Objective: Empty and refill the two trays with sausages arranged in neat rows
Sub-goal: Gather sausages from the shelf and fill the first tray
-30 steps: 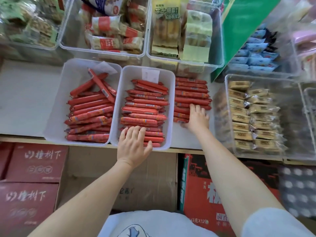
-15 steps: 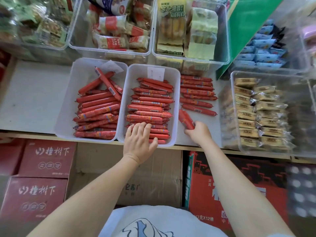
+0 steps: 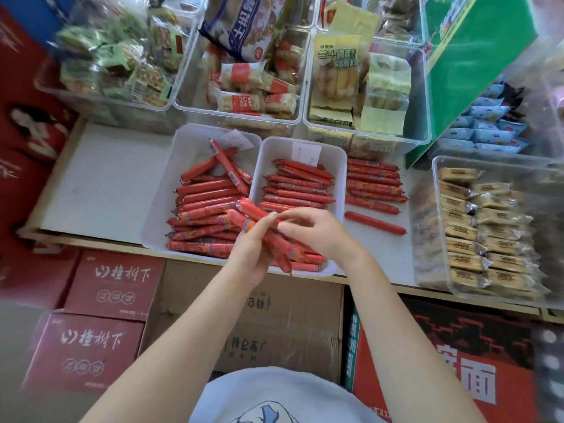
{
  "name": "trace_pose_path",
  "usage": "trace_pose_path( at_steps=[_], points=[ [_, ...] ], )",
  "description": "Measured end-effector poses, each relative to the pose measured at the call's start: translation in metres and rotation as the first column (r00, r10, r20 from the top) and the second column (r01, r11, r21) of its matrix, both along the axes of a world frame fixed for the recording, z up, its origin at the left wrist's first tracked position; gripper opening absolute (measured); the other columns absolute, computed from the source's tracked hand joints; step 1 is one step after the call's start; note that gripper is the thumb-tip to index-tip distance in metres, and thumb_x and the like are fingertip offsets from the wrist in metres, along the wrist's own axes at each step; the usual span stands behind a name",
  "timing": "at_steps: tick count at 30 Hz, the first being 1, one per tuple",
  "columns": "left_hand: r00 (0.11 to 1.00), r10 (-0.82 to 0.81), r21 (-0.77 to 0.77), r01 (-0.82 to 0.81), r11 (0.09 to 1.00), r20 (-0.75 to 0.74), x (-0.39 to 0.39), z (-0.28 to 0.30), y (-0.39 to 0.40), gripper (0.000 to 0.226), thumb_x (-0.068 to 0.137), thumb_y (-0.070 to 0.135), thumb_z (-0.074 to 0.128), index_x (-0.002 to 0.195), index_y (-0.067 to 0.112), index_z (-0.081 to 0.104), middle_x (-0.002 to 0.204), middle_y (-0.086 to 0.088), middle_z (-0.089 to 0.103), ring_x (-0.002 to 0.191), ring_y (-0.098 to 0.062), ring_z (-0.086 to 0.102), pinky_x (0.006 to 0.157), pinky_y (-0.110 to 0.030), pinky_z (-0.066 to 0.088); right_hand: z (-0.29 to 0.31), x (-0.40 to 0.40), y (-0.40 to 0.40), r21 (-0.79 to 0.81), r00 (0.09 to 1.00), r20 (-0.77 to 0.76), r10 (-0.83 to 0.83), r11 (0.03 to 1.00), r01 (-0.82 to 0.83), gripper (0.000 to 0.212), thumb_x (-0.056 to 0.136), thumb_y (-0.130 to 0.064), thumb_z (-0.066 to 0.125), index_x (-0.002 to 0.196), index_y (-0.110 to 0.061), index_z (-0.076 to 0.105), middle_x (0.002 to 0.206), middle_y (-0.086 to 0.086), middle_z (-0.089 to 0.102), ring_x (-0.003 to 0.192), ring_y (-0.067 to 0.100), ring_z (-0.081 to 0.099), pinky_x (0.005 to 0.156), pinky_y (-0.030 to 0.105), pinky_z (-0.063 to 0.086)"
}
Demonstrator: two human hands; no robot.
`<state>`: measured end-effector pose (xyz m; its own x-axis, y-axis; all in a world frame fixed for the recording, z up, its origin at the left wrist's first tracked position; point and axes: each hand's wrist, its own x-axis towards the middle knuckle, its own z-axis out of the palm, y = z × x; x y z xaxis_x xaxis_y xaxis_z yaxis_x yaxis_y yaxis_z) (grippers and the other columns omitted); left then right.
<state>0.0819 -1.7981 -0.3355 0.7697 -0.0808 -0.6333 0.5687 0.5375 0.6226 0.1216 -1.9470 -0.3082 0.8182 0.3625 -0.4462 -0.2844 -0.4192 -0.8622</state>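
Both forearms (image 3: pixel 183 331) are bare from the grip back to the frame's bottom edge. Below them shows a light bluish-white shirt (image 3: pixel 274 392) bearing a blue-and-white printed graphic, partly cut off.

We see two trays side by side on the shelf (image 3: pixel 100 184), the left tray (image 3: pixel 171 190) and the right tray (image 3: pixel 338 166) touching, each holding sausages. Right of the right tray a loose row of sausages (image 3: pixel 374 184) lies on the shelf, and right of that stands a bin of wrapped biscuits (image 3: pixel 488 227). Behind the trays sit snack bins (image 3: pixel 366 87); before and above the right tray, the left hand (image 3: pixel 253 248) and right hand (image 3: pixel 317 230) meet around a bundle of sausages (image 3: pixel 265 230), with cartons (image 3: pixel 113 285) below the shelf.
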Motion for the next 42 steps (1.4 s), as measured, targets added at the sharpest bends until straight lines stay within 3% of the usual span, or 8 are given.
trace_pose_path(
  at_steps=[5, 8, 12, 17, 21, 26, 36, 42],
  points=[
    [0.958, 0.227, 0.006, -0.230, 0.973, -0.177, 0.005, 0.007, 0.042, 0.015, 0.094, 0.020, 0.064, 0.101, 0.008, 0.059, 0.079, -0.011, 0.067, 0.070, -0.024, 0.067, 0.070, -0.035, 0.059, -0.041, 0.011, -0.009, -0.392, 0.832, 0.313, -0.457, 0.736, 0.552, 0.026, 0.097, -0.024, 0.051, 0.119, -0.014, 0.062, 0.120, 0.007, 0.059, 0.111, 0.024, 0.055, 0.085, 0.028, 0.045],
    [0.991, 0.106, 0.363, -0.068, 0.929, -0.085, 0.021, 0.004, 0.072, 0.023, 0.089, 0.025, 0.071, 0.104, 0.015, 0.057, 0.084, -0.009, 0.063, 0.070, -0.021, 0.065, 0.069, -0.036, 0.058, -0.070, 0.000, -0.009, -0.601, 0.824, 0.342, -0.452, 0.569, 0.562, 0.049, 0.100, -0.031, 0.046, 0.140, -0.004, 0.040, 0.138, 0.022, 0.042, 0.124, 0.037, 0.043, 0.097, 0.048, 0.041],
    [0.950, -0.309, 0.962, 0.128, 0.242, -0.049, 0.054, -0.008, 0.110, 0.040, 0.085, 0.030, 0.071, 0.122, 0.030, 0.055, 0.103, 0.008, 0.067, 0.092, -0.018, 0.062, 0.079, -0.036, 0.049, -0.083, -0.008, -0.004, -0.576, 0.852, 0.240, -0.466, 0.638, 0.511, 0.056, 0.105, -0.041, 0.032, 0.147, -0.005, 0.028, 0.145, 0.021, 0.038, 0.125, 0.039, 0.046, 0.093, 0.047, 0.043],
    [0.831, -0.484, 0.927, 0.095, -0.364, -0.275, 0.089, -0.042, 0.129, 0.060, 0.092, 0.022, 0.056, 0.148, 0.030, 0.037, 0.144, -0.005, 0.052, 0.133, -0.030, 0.043, 0.109, -0.047, 0.030, -0.087, -0.008, -0.005, -0.562, 0.845, 0.265, -0.465, 0.638, 0.527, 0.054, 0.105, -0.047, 0.025, 0.140, -0.008, 0.034, 0.136, 0.016, 0.046, 0.114, 0.035, 0.053, 0.076, 0.036, 0.038],
    [0.695, -0.579, 0.901, 0.267, -0.343, -0.426, 0.077, -0.076, 0.128, 0.083, 0.094, 0.069, 0.032, 0.158, 0.032, -0.004, 0.167, -0.003, -0.003, 0.153, -0.025, -0.006, 0.121, -0.053, -0.006, -0.089, -0.007, -0.005, -0.570, 0.841, 0.258, -0.476, 0.628, 0.530, 0.052, 0.104, -0.049, 0.023, 0.135, -0.009, 0.037, 0.131, 0.014, 0.050, 0.106, 0.031, 0.054, 0.075, 0.035, 0.037],
    [0.697, -0.602, 0.907, 0.177, -0.381, -0.389, 0.048, -0.095, 0.126, 0.073, 0.098, 0.065, 0.014, 0.157, 0.032, -0.013, 0.165, -0.001, -0.020, 0.150, -0.021, -0.023, 0.120, -0.049, -0.015, -0.091, -0.006, -0.006, -0.575, 0.845, 0.257, -0.468, 0.629, 0.524, 0.048, 0.105, -0.047, 0.024, 0.130, -0.008, 0.038, 0.126, 0.014, 0.052, 0.095, 0.025, 0.049, 0.074, 0.034, 0.035],
    [0.698, -0.572, 0.900, 0.295, -0.319, -0.432, 0.074, -0.076, 0.122, 0.071, 0.100, 0.062, 0.009, 0.158, 0.025, -0.009, 0.165, -0.003, -0.017, 0.150, -0.021, -0.024, 0.120, -0.050, -0.014, -0.096, -0.006, -0.008, -0.559, 0.846, 0.255, -0.469, 0.642, 0.524, 0.050, 0.104, -0.049, 0.023, 0.129, -0.009, 0.038, 0.125, 0.015, 0.055, 0.105, 0.032, 0.056, 0.072, 0.035, 0.037],
    [0.656, -0.753, 0.990, -0.075, -0.121, -0.042, 0.010, -0.055, 0.017, 0.062, 0.101, 0.049, 0.028, 0.152, 0.015, 0.036, 0.162, -0.005, 0.028, 0.152, -0.021, 0.015, 0.123, -0.045, 0.003, -0.097, -0.004, -0.015, -0.488, 0.854, 0.178, -0.489, 0.710, 0.508, 0.056, 0.103, -0.054, 0.021, 0.136, -0.012, 0.037, 0.135, 0.012, 0.052, 0.118, 0.033, 0.053, 0.083, 0.039, 0.042]
  ],
)
